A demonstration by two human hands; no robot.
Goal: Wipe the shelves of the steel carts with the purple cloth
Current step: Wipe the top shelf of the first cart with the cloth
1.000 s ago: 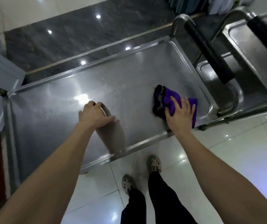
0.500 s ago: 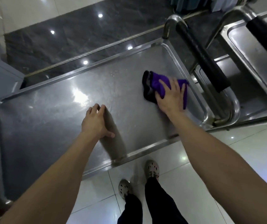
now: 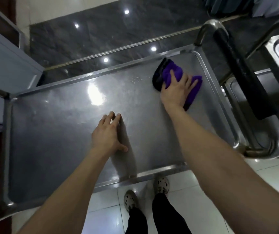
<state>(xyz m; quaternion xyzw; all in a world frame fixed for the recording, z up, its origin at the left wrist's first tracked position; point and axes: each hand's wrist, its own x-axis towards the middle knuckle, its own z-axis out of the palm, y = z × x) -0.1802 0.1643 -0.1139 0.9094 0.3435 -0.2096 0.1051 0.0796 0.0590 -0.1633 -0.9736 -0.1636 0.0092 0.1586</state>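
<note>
Lying bunched near the far right corner of the steel cart's top shelf [image 3: 59, 124], the purple cloth [image 3: 194, 88] looks soft, light and limp, so it is likely best driven under a flat palm rather than pinched. The right hand [image 3: 176, 92] presses on its middle, fingers spread. The left hand [image 3: 108, 132] rests flat on bare steel, well apart.

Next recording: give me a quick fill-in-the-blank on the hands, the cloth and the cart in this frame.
1. The right hand presses the ____ cloth flat onto the cart's top shelf.
2. The left hand rests on the shelf with straight fingers and holds ____.
3. The cloth lies near the shelf end that carries the ____ handle.

Missing words: purple; nothing; black.
</note>
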